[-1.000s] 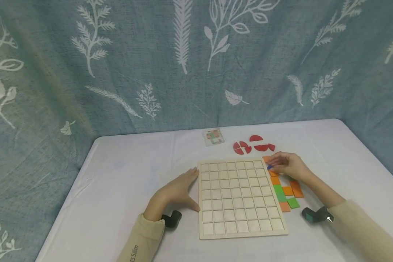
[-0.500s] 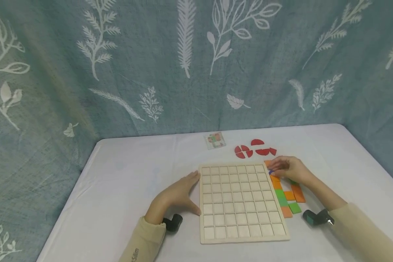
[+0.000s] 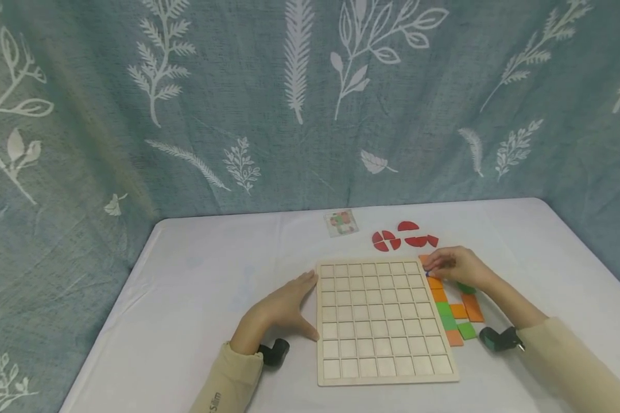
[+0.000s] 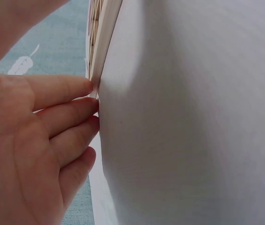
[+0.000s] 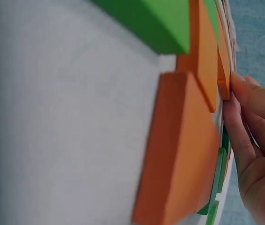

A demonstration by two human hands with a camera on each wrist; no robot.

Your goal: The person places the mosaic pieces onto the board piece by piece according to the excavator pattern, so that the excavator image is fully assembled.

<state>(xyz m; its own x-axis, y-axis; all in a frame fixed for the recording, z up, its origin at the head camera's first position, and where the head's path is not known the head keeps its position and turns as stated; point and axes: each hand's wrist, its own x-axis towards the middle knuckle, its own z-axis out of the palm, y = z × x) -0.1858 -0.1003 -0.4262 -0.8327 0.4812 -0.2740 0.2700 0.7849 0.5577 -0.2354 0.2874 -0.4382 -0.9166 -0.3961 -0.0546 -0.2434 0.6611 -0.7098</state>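
Observation:
A pale wooden grid board (image 3: 374,322) with square cells lies on the table. Along its left edge rests my left hand (image 3: 288,307), thumb and fingers spread apart. The left wrist view shows that hand (image 4: 43,136) with fairly straight fingertips against the board's side (image 4: 105,42). At the board's upper right corner, my right hand (image 3: 457,265) pinches a small blue piece (image 3: 427,273) mostly covered by its fingers. Close by are orange tiles (image 3: 438,295) lined along the board's right edge. In the right wrist view the right hand (image 5: 259,126) has its fingertips beside an orange tile (image 5: 223,70).
Green tiles (image 3: 447,322) and a larger orange tile (image 3: 473,308) lie right of the board. Behind it are several red round-edged pieces (image 3: 415,241) and a clear square card (image 3: 341,222) with a coloured pattern. A patterned curtain (image 3: 299,160) hangs beyond the white table (image 3: 206,275).
The head view has tilted slightly, so everything sits a little lower in it. Both hands keep nearly the same places against the board, the blue piece staying at the right fingertips.

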